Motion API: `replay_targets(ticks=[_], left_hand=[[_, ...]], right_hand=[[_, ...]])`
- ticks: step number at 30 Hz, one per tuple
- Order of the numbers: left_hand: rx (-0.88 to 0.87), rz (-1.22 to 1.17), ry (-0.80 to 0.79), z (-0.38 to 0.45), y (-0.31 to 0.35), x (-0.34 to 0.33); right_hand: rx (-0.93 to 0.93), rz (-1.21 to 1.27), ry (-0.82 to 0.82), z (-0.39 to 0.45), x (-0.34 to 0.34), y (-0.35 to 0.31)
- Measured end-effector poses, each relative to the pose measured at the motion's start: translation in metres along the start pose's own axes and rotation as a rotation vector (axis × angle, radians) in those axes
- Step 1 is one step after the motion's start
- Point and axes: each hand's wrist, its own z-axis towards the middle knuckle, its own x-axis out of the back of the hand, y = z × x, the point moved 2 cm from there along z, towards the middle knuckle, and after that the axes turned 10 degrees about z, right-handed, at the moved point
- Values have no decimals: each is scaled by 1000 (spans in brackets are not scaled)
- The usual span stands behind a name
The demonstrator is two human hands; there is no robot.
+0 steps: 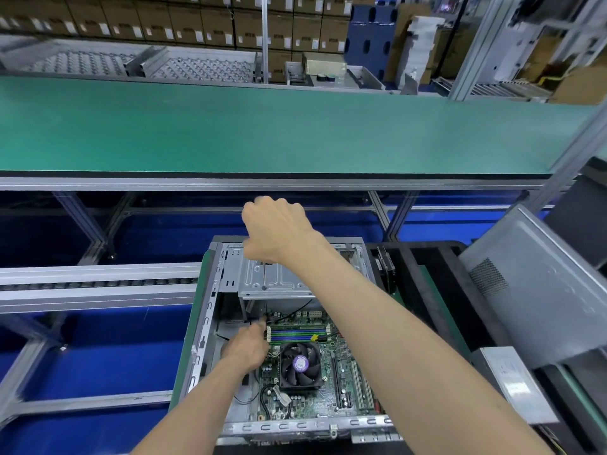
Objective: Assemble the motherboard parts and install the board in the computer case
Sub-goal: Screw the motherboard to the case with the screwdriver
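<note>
Screwdriver [264, 276] is sitting in right hand [276, 229], tip touching drive cage [282, 280]; left hand [246, 348] is pinching something tiny beside motherboard [328, 382].

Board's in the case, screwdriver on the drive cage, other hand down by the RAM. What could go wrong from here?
1. The right hand holds the screwdriver upright on the drive cage; a slip might drop the tip onto the motherboard below.
2. The left hand works by the RAM slots near loose black cables, which could snag.
3. The right forearm crosses above the CPU fan, hiding part of the board.
</note>
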Motion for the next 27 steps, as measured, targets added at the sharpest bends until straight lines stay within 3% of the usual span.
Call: replay_targets(ticks=[3, 7, 11, 17, 21, 27], left_hand=[[-2, 0, -1, 0, 0, 0], [-2, 3, 6, 1, 0, 0], [-5, 10, -2, 2, 2, -1], [-7, -1, -1, 3, 3, -1], [-7, -1, 1, 2, 3, 0], [-2, -7, 10, 1, 3, 2]], right_hand=[[21, 100, -48, 0, 0, -3], [-19, -56, 55, 1, -3, -2], [0, 84, -62, 2, 2, 3], [-33, -21, 13, 1, 0, 8], [-14, 98, -81, 2, 4, 6], [-35, -43, 8, 4, 2, 5]])
